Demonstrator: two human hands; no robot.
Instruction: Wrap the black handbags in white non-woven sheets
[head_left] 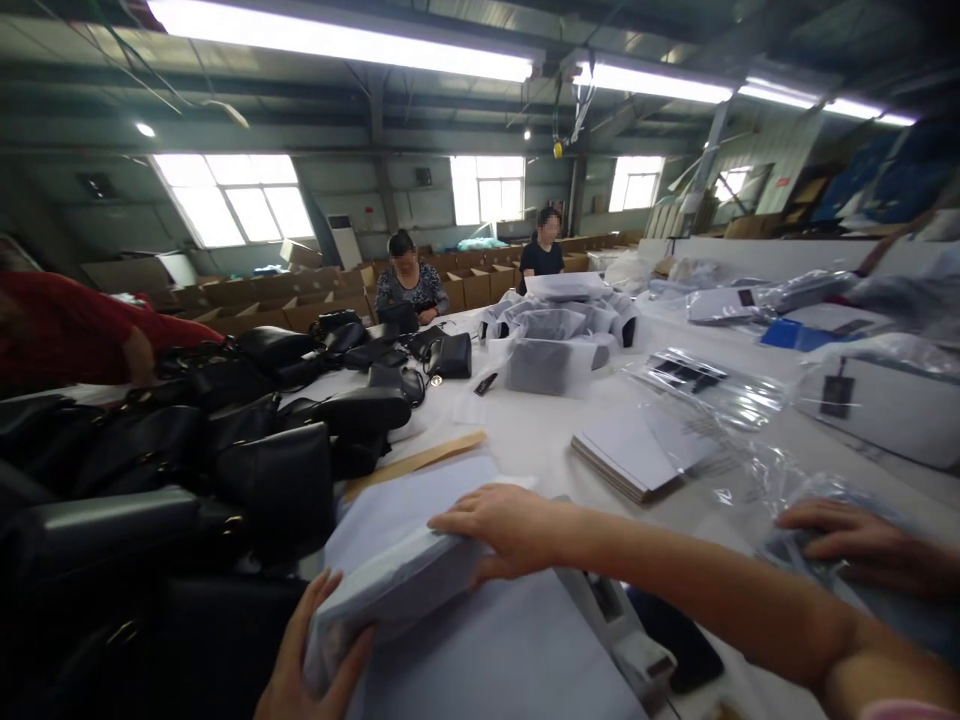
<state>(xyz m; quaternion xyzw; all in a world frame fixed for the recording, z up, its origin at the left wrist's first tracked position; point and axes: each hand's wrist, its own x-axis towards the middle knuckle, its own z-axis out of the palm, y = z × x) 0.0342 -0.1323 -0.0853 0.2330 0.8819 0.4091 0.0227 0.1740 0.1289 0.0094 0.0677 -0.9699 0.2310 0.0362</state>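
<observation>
In the head view, the person's left hand (311,650) grasps the near end of a white wrapped packet (424,590) and the right hand (517,525) grips its far end, above the counter (525,440). Black bags (277,490) lie left of the packet; white sheets (622,445) are stacked beyond it, rightward, and a co-worker's hand (862,545) is farther right.

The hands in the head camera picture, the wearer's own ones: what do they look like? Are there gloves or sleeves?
No gloves! The left hand and right hand are both bare, and I see no rings. The right forearm is bare too, with no watch showing. A bit of pink, probably a sleeve, peeks in at the bottom right corner.
</observation>
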